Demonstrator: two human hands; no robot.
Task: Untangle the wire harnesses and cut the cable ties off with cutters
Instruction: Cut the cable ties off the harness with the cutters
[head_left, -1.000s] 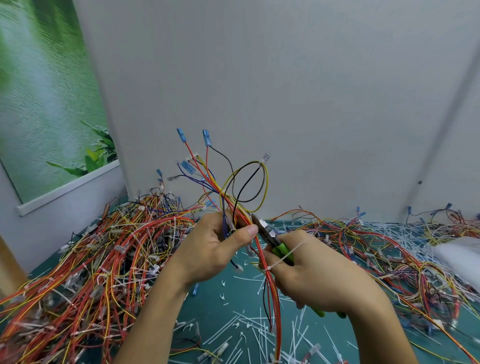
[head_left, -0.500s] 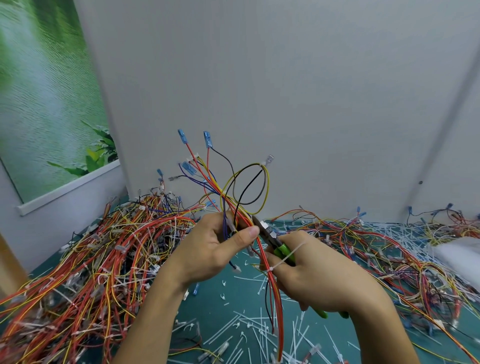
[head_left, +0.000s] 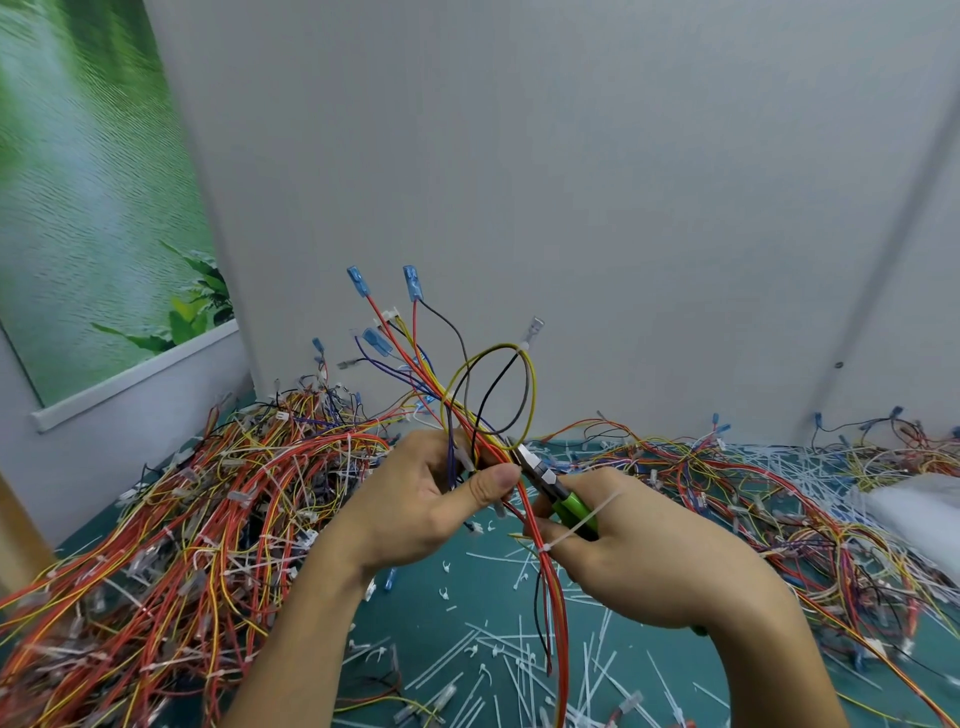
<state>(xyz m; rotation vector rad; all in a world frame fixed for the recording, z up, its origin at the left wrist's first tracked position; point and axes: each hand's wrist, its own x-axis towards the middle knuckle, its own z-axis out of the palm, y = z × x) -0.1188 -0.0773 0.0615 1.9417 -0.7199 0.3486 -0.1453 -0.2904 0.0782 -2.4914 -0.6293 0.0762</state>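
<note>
My left hand (head_left: 426, 499) grips a wire harness (head_left: 467, 400) of red, yellow, black and purple wires, held upright above the table with blue terminals at its top. My right hand (head_left: 649, 561) holds green-handled cutters (head_left: 563, 499), whose jaws touch the bundle just right of my left thumb. A white cable tie (head_left: 576, 525) is still wrapped round the harness below the jaws, its tail lying across my right fingers. The lower wires hang down between my wrists.
A large tangled pile of harnesses (head_left: 182, 519) fills the left of the green table (head_left: 441, 613). More harnesses (head_left: 779, 499) spread across the right. Cut white tie pieces (head_left: 493, 670) litter the middle, and a white bag (head_left: 924, 514) lies at the right edge.
Both hands and the harness have held almost still; the cutters' jaws stay against the bundle by my left thumb.
</note>
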